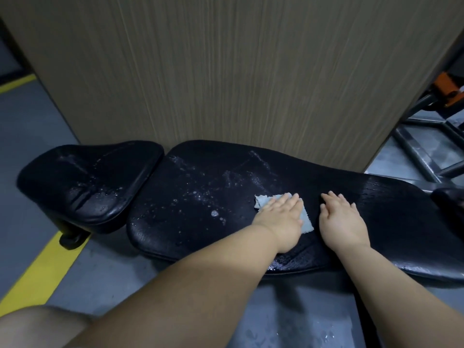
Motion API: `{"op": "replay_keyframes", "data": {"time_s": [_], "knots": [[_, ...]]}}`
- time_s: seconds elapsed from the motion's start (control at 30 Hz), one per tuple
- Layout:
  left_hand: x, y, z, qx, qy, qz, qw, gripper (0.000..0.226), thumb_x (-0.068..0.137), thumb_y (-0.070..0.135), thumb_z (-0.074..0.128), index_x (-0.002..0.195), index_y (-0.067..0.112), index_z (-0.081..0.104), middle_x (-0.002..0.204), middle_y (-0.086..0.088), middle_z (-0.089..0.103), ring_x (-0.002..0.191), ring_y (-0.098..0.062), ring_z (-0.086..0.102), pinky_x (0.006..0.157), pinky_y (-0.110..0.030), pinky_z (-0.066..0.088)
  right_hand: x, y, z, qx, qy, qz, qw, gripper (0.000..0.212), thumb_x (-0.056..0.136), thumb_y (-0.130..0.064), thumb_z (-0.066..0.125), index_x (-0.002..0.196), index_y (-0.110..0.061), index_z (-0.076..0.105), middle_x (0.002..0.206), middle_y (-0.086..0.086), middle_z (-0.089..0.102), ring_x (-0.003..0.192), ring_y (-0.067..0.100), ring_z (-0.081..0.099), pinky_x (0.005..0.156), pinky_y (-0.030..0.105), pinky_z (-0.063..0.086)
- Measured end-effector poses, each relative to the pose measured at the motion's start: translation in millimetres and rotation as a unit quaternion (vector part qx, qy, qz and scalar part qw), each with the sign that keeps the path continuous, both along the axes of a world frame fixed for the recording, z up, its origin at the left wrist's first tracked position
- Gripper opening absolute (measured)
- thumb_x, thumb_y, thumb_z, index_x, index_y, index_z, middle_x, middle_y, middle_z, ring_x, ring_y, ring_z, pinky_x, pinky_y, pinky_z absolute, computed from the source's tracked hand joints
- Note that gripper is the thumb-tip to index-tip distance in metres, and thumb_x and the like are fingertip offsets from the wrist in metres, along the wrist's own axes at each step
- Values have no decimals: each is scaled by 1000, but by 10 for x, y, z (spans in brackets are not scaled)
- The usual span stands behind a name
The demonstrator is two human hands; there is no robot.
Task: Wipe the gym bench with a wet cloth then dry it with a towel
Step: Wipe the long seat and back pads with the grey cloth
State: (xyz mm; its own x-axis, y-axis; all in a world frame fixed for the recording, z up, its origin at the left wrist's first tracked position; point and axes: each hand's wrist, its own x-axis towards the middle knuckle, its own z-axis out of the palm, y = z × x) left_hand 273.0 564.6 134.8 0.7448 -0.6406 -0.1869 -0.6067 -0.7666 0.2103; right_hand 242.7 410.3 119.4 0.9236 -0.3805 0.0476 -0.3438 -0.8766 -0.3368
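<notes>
**2 flat hands on a wet bench**

The long black padded gym bench [200,177], beaded with droplets, lies against a wood-grain panel [226,71]. The left hand [281,218] presses a small pale blue cloth [263,202] onto the pad's middle, fingers straight and together. The right hand [344,219] rests just beside it on bare pad, fingers straight.

No readable text, label, brand, number or sign anywhere in view.

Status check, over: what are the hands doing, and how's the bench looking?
Left hand flat, pressing cloth on bench. Right hand flat on bench beside it. Droplets across bench; nothing in the way.
</notes>
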Motion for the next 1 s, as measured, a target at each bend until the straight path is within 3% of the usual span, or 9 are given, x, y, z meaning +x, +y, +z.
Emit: {"op": "replay_keyframes", "data": {"time_s": [0.57,0.83,1.0], "knots": [[-254,1072,-45,-6,3,29,1000,54,106,33,15,156,23,-2,162,10,-10,147,-6,-14,119,-27,-10,31,305,39,-39,13,50,998,45,102,-27,32,145,-17,39,157,1,27,147,21,15,120,38,8],[-179,1617,-26,6,6,69,998,53,106,33,16,155,25,-3,161,12,-11,146,-3,-14,118,-24,-11,59,1052,94,-58,37,190,979,50,103,-31,29,150,-16,28,159,-1,19,148,18,10,120,34,6],[-173,1881,-2,5,7,97,995,53,106,32,16,155,25,-2,162,12,-9,146,-3,-13,117,-23,-11,-20,1187,112,-64,54,200,976,54,103,-38,23,153,-17,19,161,-3,11,148,14,2,119,31,1]]}}
